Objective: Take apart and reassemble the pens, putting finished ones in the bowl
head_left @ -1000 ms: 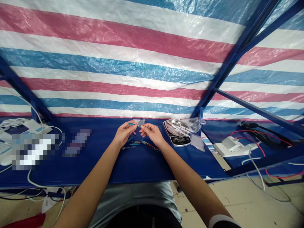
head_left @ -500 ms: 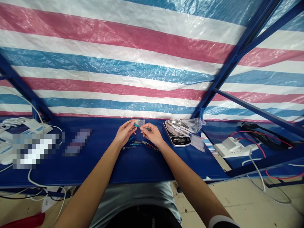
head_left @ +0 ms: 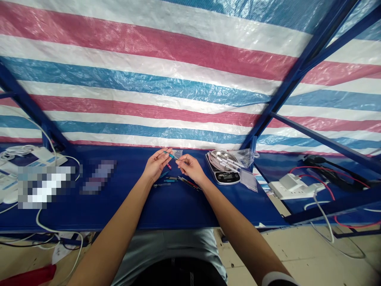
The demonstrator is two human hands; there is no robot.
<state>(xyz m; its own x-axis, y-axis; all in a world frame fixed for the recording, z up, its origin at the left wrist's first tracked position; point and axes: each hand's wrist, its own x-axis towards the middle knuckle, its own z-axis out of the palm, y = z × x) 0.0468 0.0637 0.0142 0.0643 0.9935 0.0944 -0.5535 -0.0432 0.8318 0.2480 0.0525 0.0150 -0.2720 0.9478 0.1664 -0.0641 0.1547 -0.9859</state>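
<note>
"Blue counter (head_left: 125, 210) is carrying plenty. Going from the left, what's lying out?"

"White cables (head_left: 61, 159) are trailing around a white device (head_left: 44, 157), and a blurred white block (head_left: 44, 186) and a blurred purple strip (head_left: 98, 176) are sitting beside them; I can't make those out. Then the left hand (head_left: 156, 166) is raising its fingers (head_left: 166, 153), pinching a slim teal rod (head_left: 172, 155) above the counter."

"And the right hand (head_left: 191, 167)?"

"Its fingers (head_left: 182, 158) are pressing together at the rod's other end, but I can't tell whether they're gripping or only touching it. If that hold is slipping, the rod could be dropping among the loose rods (head_left: 189, 183) below."

"What else is at risk?"

"A pink piece (head_left: 168, 166) is showing just under the left hand, and a clear bag (head_left: 177, 153) is lying just behind the rod. A careless twist could be knocking either away."

"Further right?"

"A kitchen scale (head_left: 222, 176) is carrying a steel dish (head_left: 222, 155) of white leads (head_left: 224, 159), so a stray elbow could be upsetting the reading. Past it, a power strip (head_left: 287, 186) is sitting among red wires (head_left: 327, 186)."
</note>
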